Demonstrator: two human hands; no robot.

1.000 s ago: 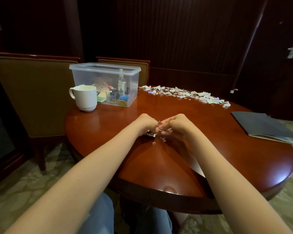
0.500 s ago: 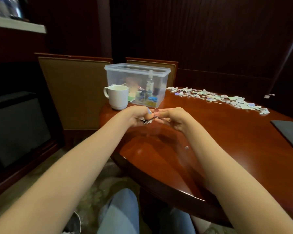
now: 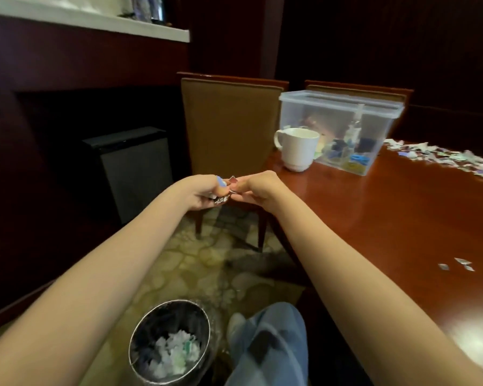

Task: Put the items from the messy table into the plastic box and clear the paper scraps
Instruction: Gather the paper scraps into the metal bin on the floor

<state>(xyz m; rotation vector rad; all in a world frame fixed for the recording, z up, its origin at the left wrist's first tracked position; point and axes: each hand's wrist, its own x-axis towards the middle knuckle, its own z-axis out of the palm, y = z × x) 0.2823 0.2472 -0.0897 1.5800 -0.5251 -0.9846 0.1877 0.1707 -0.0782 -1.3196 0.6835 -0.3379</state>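
Since half a second ago your hands have left the desk (image 3: 402, 218): they now hang past its edge over the floor, and your view has swung left and down, so a metal bin (image 3: 176, 313) shows below them, nearer to you. The grip itself is unchanged: your left hand (image 3: 204, 192) is curled round a small wad of paper scraps (image 3: 222, 199), and your right hand (image 3: 258, 188), fingers bent, pinches the top of that same wad. The bin holds a heap of white and pale green shreds at its bottom (its walls above are dark). Beyond and to the right of your right hand stands the clear plastic box (image 3: 313, 118), with a small bottle (image 3: 353, 129) upright inside among blue, yellow and dark items too blurred to name; a white mug (image 3: 299, 149) sits just beside its near corner. The held scraps are tiny torn bits in blue, dark red and white. Farther right lies a long strip of scraps (image 3: 444, 158), and three stray bits (image 3: 460, 264) lie right of your right forearm.
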